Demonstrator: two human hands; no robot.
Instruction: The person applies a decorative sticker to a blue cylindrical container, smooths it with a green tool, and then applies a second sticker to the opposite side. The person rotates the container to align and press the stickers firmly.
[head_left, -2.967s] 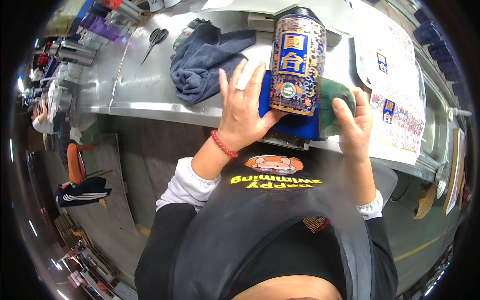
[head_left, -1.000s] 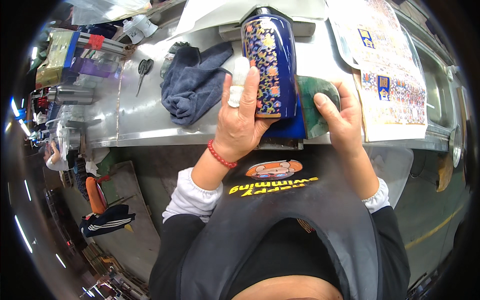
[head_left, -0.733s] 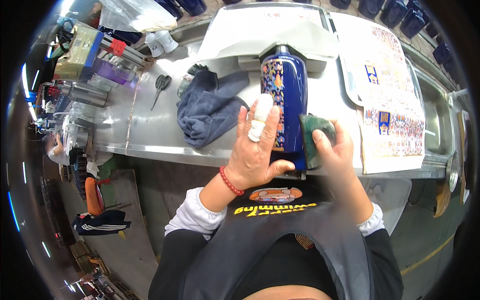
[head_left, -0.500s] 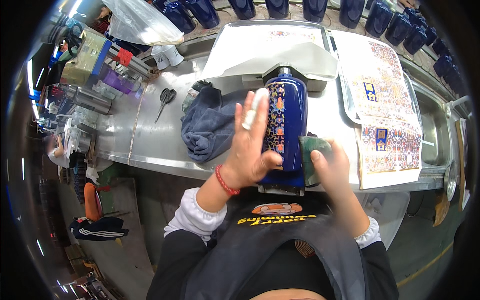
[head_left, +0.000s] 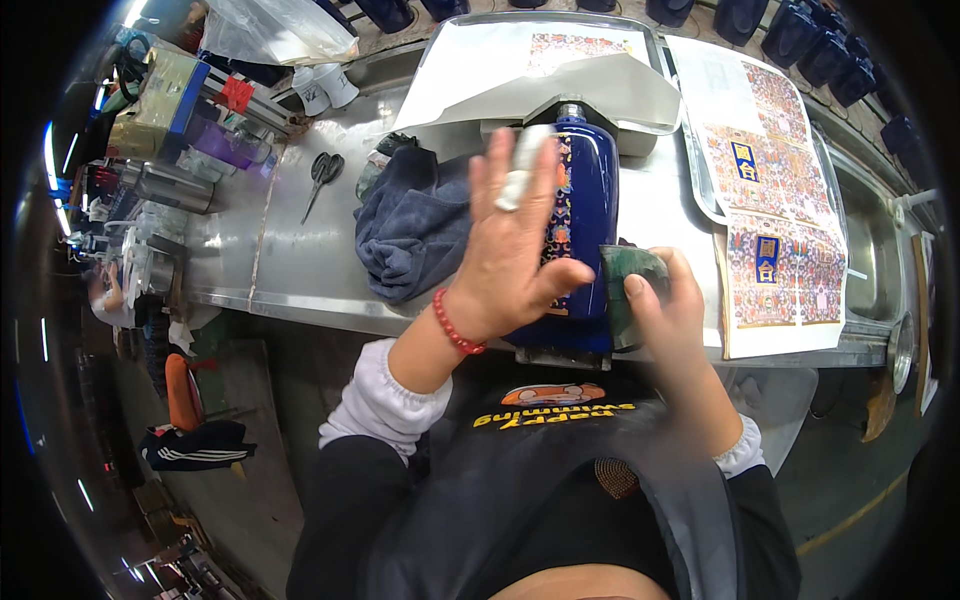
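1. Bottle (head_left: 585, 215): blue, lying on the steel bench (head_left: 290, 270), neck toward 12 o'clock.
2. Left hand (head_left: 515, 255): fingers spread flat over the decorated label; one fingertip taped.
3. Right hand (head_left: 665, 310): fingers clamped on a green pad (head_left: 625, 285) at the bottle's 4 o'clock.
4. Risk: uneven pressure could crease the label; the bottle could roll toward the cloth (head_left: 415, 225) at 9 o'clock.

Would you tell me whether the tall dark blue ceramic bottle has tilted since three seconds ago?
Yes: the bottle has tipped away, its neck now nearing the paper-lined tray.
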